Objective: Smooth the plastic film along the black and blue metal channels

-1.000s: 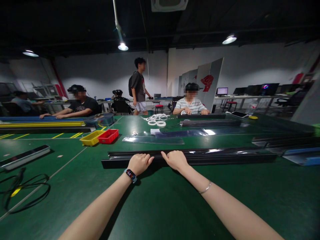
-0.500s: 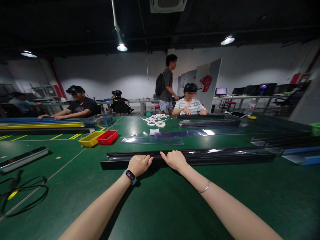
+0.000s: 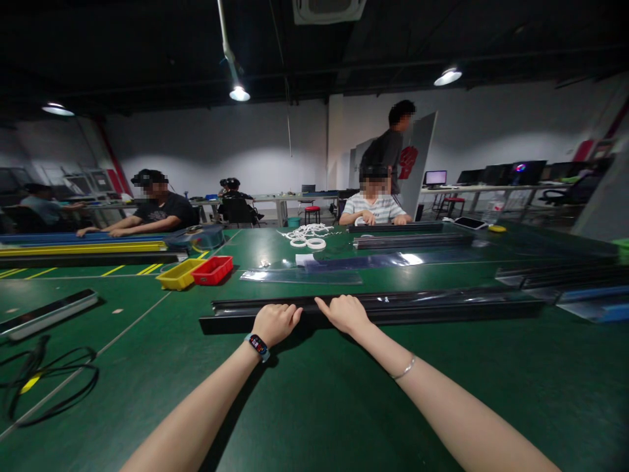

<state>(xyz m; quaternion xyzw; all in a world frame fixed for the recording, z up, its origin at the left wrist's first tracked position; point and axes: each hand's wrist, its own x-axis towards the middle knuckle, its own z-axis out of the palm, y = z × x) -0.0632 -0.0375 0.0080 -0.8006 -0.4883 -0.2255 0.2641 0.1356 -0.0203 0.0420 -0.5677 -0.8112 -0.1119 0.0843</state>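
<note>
A long black channel profile [image 3: 442,311] lies crosswise on the green table [image 3: 314,393] before me, with shiny clear film along its right part. My left hand [image 3: 276,322] is closed over the profile's near edge, left of its middle, thumb pointing right. A little to the right, my right hand [image 3: 346,312] grips the same edge, its thumb pointing left. The undersides of my fingers are hidden. Just beyond the profile lies a clear plastic strip [image 3: 299,276].
Past the strip are white tape rolls [image 3: 314,243] and another black profile [image 3: 413,242]. Yellow [image 3: 179,274] and red [image 3: 213,269] bins stand at left, above a black cable [image 3: 54,393]. More profiles [image 3: 594,301] lie right. A co-worker [image 3: 374,206] sits opposite.
My hands keep their places on the profile. A person with a backpack has walked to the right behind the seated co-worker. The view has shifted very slightly.
</note>
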